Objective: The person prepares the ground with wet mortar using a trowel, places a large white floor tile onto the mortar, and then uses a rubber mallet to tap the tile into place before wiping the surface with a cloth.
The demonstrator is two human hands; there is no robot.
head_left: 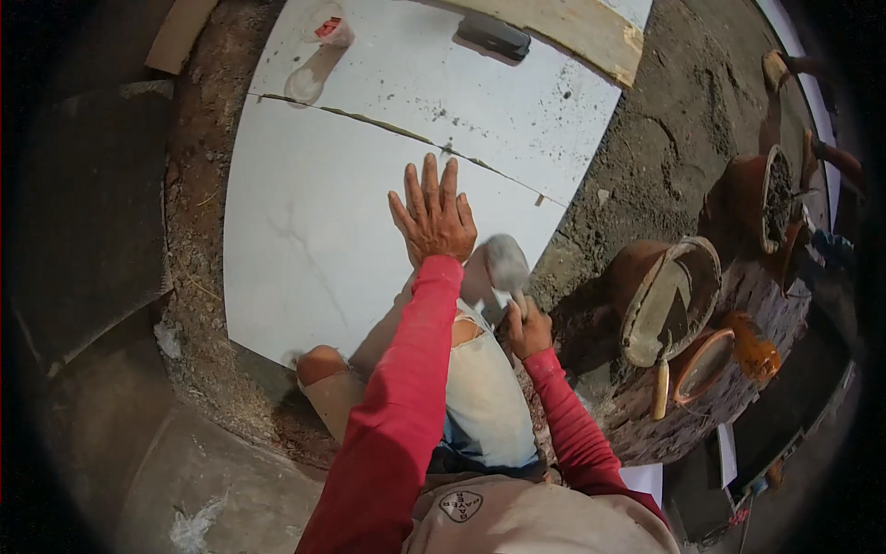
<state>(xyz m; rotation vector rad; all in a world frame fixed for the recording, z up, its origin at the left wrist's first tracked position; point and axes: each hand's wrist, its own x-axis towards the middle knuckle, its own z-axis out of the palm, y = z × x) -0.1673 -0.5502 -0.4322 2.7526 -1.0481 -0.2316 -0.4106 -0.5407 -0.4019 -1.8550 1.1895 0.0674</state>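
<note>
so the left hand [434, 214] is spread out flat, fingers open and palm down, pressed on the big white tile [314, 231] near its right-hand side, looks like it's pinning the tile so it doesn't skate around on the bed underneath. the right hand [529, 328] is closed around the handle of a rubber mallet [506, 263], with the grey head up just beside the left wrist and over the tile's near right edge, blurred a bit so i can't say if it's touching the tile right then. the tile itself sits on rough brown mortar or dirt [646, 157], butted up against a second white tile [443, 74] further out, with a thin dark joint [388, 127] between them that looks packed with grit. the person's kneeling right at the tile's near edge, which i'd guess is to get weight over it. off to the right, well apart from the tile, there's a round pan of grey mix [669, 300] with a wooden-handled trowel [661, 379] leaning at it, kept within reach of the mallet hand. a wooden plank [572, 28] and a dark block [494, 35] lie on the far tile, and a small clear plastic cup [328, 28] sits near its far left corner.
</note>
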